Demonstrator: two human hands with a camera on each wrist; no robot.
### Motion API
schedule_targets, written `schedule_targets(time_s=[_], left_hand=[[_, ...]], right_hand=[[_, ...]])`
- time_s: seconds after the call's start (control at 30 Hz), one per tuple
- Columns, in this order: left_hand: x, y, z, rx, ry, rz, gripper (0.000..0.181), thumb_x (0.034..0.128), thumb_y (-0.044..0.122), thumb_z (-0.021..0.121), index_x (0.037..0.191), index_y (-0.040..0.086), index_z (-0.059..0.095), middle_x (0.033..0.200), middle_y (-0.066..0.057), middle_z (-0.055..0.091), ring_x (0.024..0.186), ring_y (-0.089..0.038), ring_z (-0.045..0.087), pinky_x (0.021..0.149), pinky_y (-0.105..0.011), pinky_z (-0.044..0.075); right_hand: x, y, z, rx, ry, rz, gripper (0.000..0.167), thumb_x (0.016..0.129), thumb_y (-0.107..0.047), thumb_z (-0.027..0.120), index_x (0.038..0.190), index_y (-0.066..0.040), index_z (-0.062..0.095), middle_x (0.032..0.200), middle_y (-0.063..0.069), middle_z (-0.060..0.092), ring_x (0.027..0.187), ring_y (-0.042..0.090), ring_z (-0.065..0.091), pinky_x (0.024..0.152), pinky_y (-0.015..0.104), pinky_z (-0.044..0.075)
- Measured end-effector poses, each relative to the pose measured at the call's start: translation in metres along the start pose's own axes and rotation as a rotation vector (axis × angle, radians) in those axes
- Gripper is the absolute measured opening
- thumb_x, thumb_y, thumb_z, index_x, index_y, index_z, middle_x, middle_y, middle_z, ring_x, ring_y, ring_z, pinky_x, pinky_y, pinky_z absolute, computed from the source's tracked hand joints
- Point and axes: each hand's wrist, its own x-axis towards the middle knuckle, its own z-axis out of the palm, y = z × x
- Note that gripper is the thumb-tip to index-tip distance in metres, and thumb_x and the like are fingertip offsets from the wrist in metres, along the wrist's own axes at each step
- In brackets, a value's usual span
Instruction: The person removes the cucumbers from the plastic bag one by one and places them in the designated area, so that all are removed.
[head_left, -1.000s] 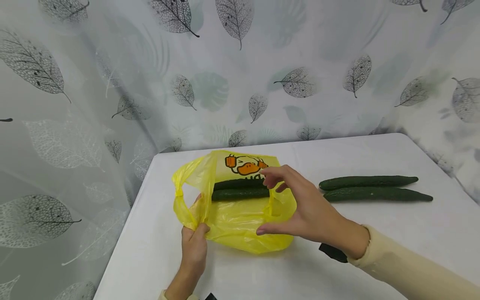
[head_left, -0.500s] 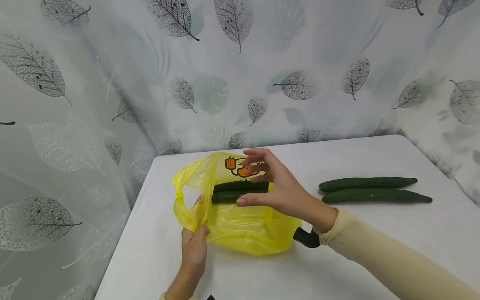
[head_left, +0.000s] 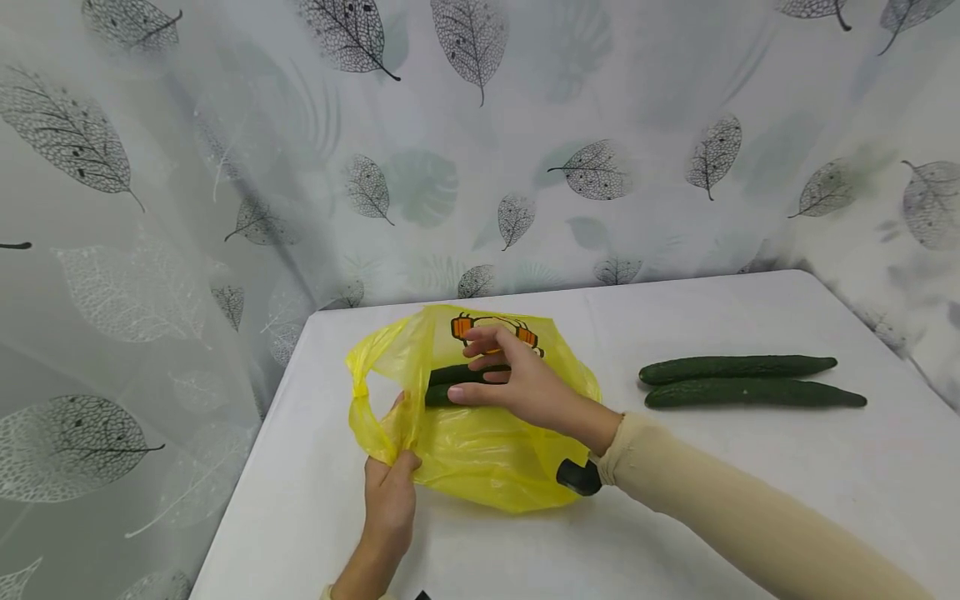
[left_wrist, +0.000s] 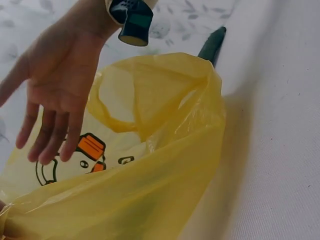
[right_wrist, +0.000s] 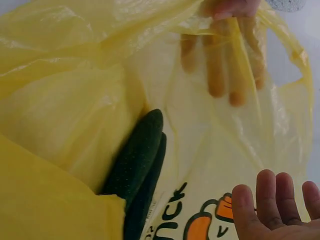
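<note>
A yellow plastic bag (head_left: 480,467) with a printed duck lies on its side on the table, its mouth spread. My left hand (head_left: 390,500) grips the bag's left edge near the handle; through the thin plastic its fingers (right_wrist: 215,75) show in the right wrist view. Inside the bag rest two dark green cucumbers (right_wrist: 132,160), side by side. My right hand (head_left: 528,387) reaches over the bag's opening above those cucumbers, fingers spread and relaxed, holding nothing. Whether it touches the bag cannot be told. In the left wrist view the right hand (left_wrist: 62,75) has its fingers pointing down.
Two more cucumbers, a rear one (head_left: 738,367) and a front one (head_left: 753,392), lie together on the table right of the bag. The white table (head_left: 712,317) meets a leaf-patterned curtain (head_left: 637,225) behind. A black wrist strap (head_left: 579,477) hangs below the right wrist.
My right hand has moved left across the bag's mouth, now covering part of the cucumbers inside. The left hand keeps its hold on the bag's edge. The cucumbers on the table stay put.
</note>
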Motion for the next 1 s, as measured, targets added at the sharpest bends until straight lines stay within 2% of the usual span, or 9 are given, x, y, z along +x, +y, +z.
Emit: schedule_targets(time_s=[0.13,0.37,0.53,0.73,1.0], left_hand=[[0.0,-0.001,0.001,-0.002,0.0,0.0,0.072,0.0846,-0.012,0.035,0.155,-0.004,0.027,0.16,-0.008,0.034,0.144,-0.022,0.032,0.109,-0.016,0.032],[-0.001,-0.001,0.002,-0.004,-0.008,0.001,0.072,0.0844,-0.012,0.034,0.156,-0.005,0.025,0.161,-0.009,0.031,0.144,-0.023,0.031,0.108,-0.016,0.032],[0.001,-0.003,0.003,-0.01,0.003,0.0,0.073,0.083,-0.012,0.035,0.155,-0.005,0.027,0.16,-0.009,0.034,0.143,-0.023,0.033,0.107,-0.015,0.033],[0.001,-0.005,0.003,-0.012,0.001,0.0,0.073,0.0831,-0.013,0.035,0.155,-0.005,0.028,0.16,-0.007,0.034,0.142,-0.021,0.034,0.108,-0.016,0.033],[0.001,-0.003,0.002,-0.003,0.008,-0.014,0.072,0.084,-0.012,0.035,0.155,-0.003,0.029,0.159,-0.007,0.036,0.139,-0.022,0.037,0.107,-0.017,0.035]], right_hand=[[0.005,0.008,0.004,-0.031,0.001,0.023,0.076,0.085,-0.028,0.082,0.147,-0.011,0.043,0.131,0.005,0.056,0.124,0.028,0.053,0.109,0.048,0.04],[0.008,0.022,0.013,-0.088,0.0,0.073,0.073,0.085,-0.033,0.082,0.145,-0.013,0.047,0.131,0.003,0.056,0.123,0.024,0.052,0.11,0.047,0.039],[0.009,0.032,0.016,-0.127,0.005,0.095,0.075,0.084,-0.036,0.082,0.146,-0.012,0.047,0.136,0.008,0.055,0.126,0.029,0.051,0.109,0.051,0.039],[0.011,0.045,0.015,-0.284,-0.008,0.128,0.085,0.083,-0.046,0.081,0.151,-0.012,0.042,0.144,0.008,0.052,0.133,0.025,0.046,0.111,0.047,0.038],[0.012,0.056,0.013,-0.537,-0.049,0.139,0.096,0.08,-0.055,0.08,0.155,-0.013,0.038,0.149,0.009,0.049,0.137,0.027,0.044,0.114,0.046,0.034]])
